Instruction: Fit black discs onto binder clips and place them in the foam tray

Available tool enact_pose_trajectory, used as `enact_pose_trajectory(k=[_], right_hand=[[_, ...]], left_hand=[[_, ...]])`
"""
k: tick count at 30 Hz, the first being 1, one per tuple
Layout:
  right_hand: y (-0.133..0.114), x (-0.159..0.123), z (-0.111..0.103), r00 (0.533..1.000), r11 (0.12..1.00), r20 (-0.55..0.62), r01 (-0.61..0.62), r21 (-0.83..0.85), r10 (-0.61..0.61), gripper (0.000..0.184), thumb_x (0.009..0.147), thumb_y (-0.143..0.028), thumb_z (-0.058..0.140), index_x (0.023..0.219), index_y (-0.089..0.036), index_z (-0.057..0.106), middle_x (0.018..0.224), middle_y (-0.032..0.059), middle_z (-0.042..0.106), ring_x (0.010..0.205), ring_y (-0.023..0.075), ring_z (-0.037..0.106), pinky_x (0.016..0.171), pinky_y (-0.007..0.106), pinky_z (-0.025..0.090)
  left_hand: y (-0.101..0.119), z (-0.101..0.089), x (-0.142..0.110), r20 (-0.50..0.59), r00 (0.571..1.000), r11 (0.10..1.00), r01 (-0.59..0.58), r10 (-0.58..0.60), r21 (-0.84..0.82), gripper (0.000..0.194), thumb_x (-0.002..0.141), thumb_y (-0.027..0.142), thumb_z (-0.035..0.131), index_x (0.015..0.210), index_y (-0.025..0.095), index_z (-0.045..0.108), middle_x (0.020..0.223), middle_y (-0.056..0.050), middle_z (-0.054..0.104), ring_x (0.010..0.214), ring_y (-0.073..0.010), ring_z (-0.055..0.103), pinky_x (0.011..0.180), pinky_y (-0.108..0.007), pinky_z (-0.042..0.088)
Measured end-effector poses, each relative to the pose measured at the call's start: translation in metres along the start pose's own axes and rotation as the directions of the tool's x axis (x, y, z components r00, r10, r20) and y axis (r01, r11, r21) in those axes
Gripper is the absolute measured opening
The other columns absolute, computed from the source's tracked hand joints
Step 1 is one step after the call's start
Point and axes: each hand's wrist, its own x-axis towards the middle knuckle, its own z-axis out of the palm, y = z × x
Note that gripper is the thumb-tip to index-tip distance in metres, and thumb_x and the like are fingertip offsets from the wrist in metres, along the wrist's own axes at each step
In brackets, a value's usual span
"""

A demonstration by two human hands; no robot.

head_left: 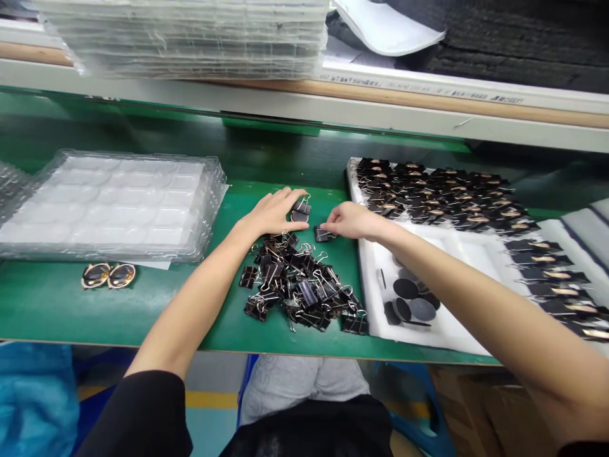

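My left hand (276, 212) lies palm down on the green table. Its thumb and forefinger close around a small round gold-edged piece (299, 216) with a dark face. A black binder clip (301, 205) sits on the far edge of that piece. Just to the right, my right hand (352, 221) pinches another black binder clip (322, 234) between thumb and fingers, close to the tabletop. Below both hands spreads a heap of loose black binder clips (304, 285) with silver wire handles.
On the left are stacked clear plastic trays (118, 203) and two gold-rimmed round pieces (108, 275). To the right, a white foam tray (457, 317) holds black discs (406, 289), beside rows of clipped pieces (438, 190). A shelf (266, 95) with plastic stacks overhangs the back.
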Motion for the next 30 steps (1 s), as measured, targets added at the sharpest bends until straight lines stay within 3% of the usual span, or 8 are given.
enact_pose_trajectory(k=[4, 7, 10, 13, 15, 18, 22, 30], right_hand=[[0.006, 0.027, -0.007, 0.981, 0.988, -0.177, 0.05, -0.145, -0.075, 0.011, 0.089, -0.03, 0.073, 0.084, -0.021, 0.073, 0.081, 0.0055, 0.076, 0.077, 0.0202, 0.069, 0.071, 0.029, 0.05], [0.004, 0.039, -0.006, 0.973, 0.991, -0.206, 0.089, -0.103, -0.108, 0.01, 0.09, -0.03, 0.072, 0.091, -0.02, 0.072, 0.084, 0.0042, 0.076, 0.075, 0.0186, 0.068, 0.07, 0.029, 0.05], [0.001, 0.043, -0.006, 0.966, 0.988, -0.217, 0.128, -0.082, -0.143, 0.012, 0.09, -0.03, 0.073, 0.097, -0.02, 0.071, 0.085, 0.0034, 0.076, 0.076, 0.0185, 0.068, 0.072, 0.03, 0.05], [-0.002, 0.044, -0.007, 0.967, 0.986, -0.2, 0.143, -0.08, -0.157, 0.012, 0.09, -0.03, 0.072, 0.097, -0.02, 0.07, 0.087, 0.0041, 0.075, 0.079, 0.0204, 0.068, 0.076, 0.032, 0.051], [-0.002, 0.048, -0.007, 0.964, 0.986, -0.213, 0.144, -0.078, -0.158, 0.012, 0.093, -0.03, 0.067, 0.098, -0.02, 0.07, 0.09, 0.0066, 0.075, 0.083, 0.0232, 0.068, 0.08, 0.034, 0.052], [-0.003, 0.063, -0.004, 0.911, 0.981, -0.363, 0.191, -0.042, -0.193, 0.02, 0.098, -0.025, 0.051, 0.107, -0.018, 0.067, 0.104, 0.0128, 0.074, 0.1, 0.0287, 0.068, 0.091, 0.041, 0.053], [-0.006, 0.092, 0.007, 0.817, 0.968, -0.547, 0.248, 0.048, -0.182, 0.034, 0.102, -0.023, 0.033, 0.121, -0.016, 0.061, 0.123, 0.0182, 0.068, 0.12, 0.0337, 0.059, 0.105, 0.051, 0.047], [0.006, 0.123, 0.031, 0.856, 0.98, -0.515, 0.133, 0.15, -0.038, 0.043, 0.105, -0.031, 0.027, 0.136, -0.015, 0.051, 0.129, 0.0221, 0.058, 0.129, 0.0386, 0.051, 0.108, 0.063, 0.041]], left_hand=[[-0.006, -0.005, 0.001, 0.048, 0.994, 0.995, -0.098, 0.098, -0.005, 0.059, 0.1, 0.045, 0.052, 0.156, 0.028, 0.044, 0.161, -0.011, 0.044, 0.137, -0.0354, 0.047, 0.109, -0.051, 0.041], [-0.003, -0.009, -0.001, 0.036, 0.996, 0.994, -0.081, 0.079, 0.07, 0.055, 0.1, 0.049, 0.053, 0.148, 0.023, 0.054, 0.143, -0.013, 0.06, 0.126, -0.034, 0.052, 0.104, -0.049, 0.045], [0.002, -0.016, -0.003, -0.057, 0.998, 0.983, -0.02, 0.031, 0.18, 0.049, 0.099, 0.054, 0.055, 0.132, 0.019, 0.064, 0.132, -0.016, 0.062, 0.123, -0.0353, 0.053, 0.102, -0.05, 0.046], [0.0, -0.025, -0.002, -0.069, 0.997, 0.985, -0.006, 0.018, 0.174, 0.036, 0.105, 0.038, 0.044, 0.128, 0.022, 0.066, 0.149, -0.013, 0.053, 0.133, -0.0354, 0.047, 0.106, -0.053, 0.043], [-0.004, -0.03, -0.001, 0.038, 0.999, 0.994, -0.012, 0.008, 0.113, 0.039, 0.103, 0.024, 0.041, 0.137, 0.027, 0.061, 0.157, -0.008, 0.049, 0.138, -0.0329, 0.044, 0.107, -0.053, 0.043], [-0.012, -0.035, 0.0, 0.157, 0.988, 0.997, -0.023, 0.011, 0.078, 0.043, 0.1, 0.023, 0.049, 0.142, 0.029, 0.057, 0.153, -0.006, 0.053, 0.134, -0.0308, 0.05, 0.106, -0.05, 0.045], [-0.016, -0.036, -0.002, 0.082, 0.997, 0.99, -0.012, 0.0, 0.137, 0.036, 0.098, 0.037, 0.06, 0.13, 0.02, 0.066, 0.129, -0.012, 0.064, 0.122, -0.0316, 0.058, 0.1, -0.046, 0.048], [-0.024, -0.021, 0.0, 0.09, 0.995, 0.998, -0.039, 0.034, 0.044, 0.051, 0.092, 0.038, 0.069, 0.138, 0.02, 0.059, 0.135, -0.011, 0.065, 0.122, -0.0297, 0.058, 0.103, -0.043, 0.045]])
